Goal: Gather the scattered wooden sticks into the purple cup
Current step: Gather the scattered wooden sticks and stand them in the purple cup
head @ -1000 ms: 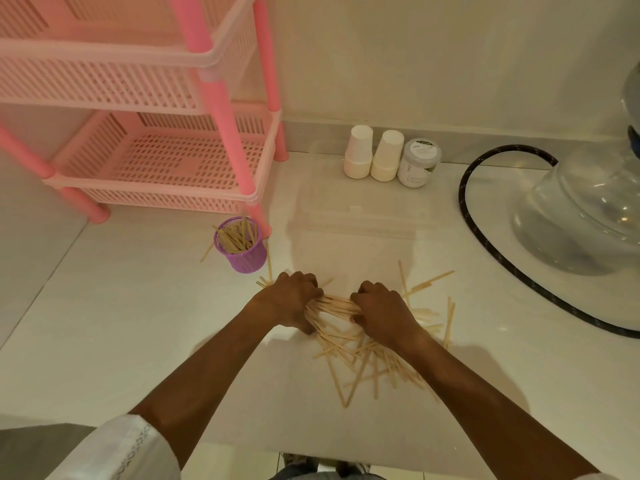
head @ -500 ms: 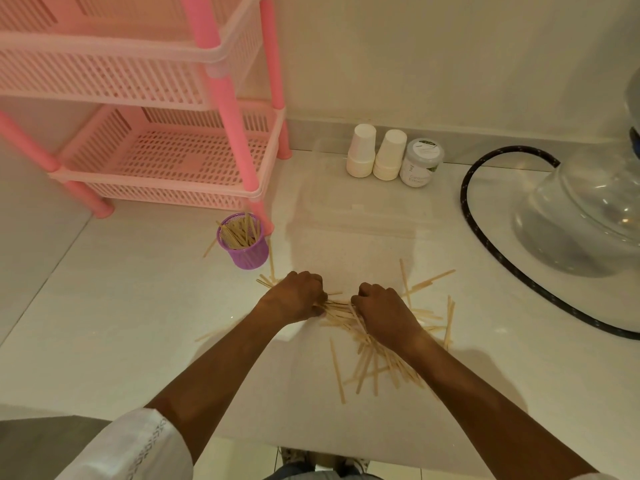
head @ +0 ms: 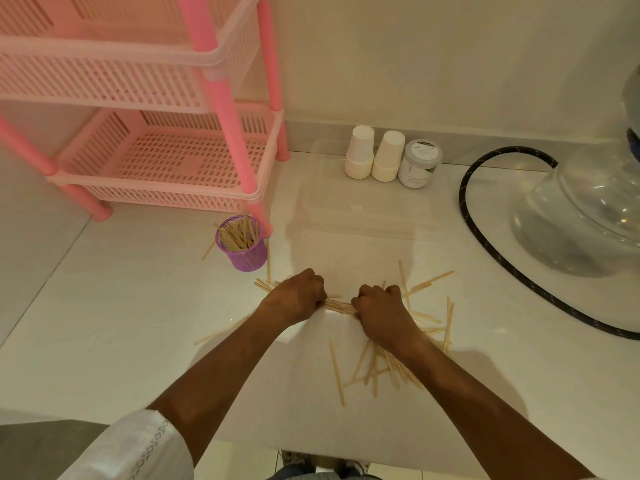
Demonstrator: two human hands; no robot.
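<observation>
A purple cup (head: 244, 252) stands upright on the white counter, partly filled with wooden sticks. My left hand (head: 298, 297) and my right hand (head: 381, 311) are both closed around one horizontal bundle of wooden sticks (head: 339, 305) in the middle of the counter, a short way in front and right of the cup. More loose sticks (head: 381, 368) lie scattered under and behind my right wrist. Others (head: 429, 282) lie to the right of my right hand. A few sticks (head: 208, 249) rest beside the cup.
A pink tiered plastic rack (head: 166, 168) stands at the back left, one leg right behind the cup. Two stacks of paper cups (head: 374, 157) and a small jar (head: 419, 164) sit by the wall. A black hose (head: 465, 209) and a clear glass vessel (head: 588, 216) occupy the right.
Both hands have drawn the sticks from the spread pile into a tighter bundle held between them. The pile under my right arm has thinned, and a stick now lies alone near the front.
</observation>
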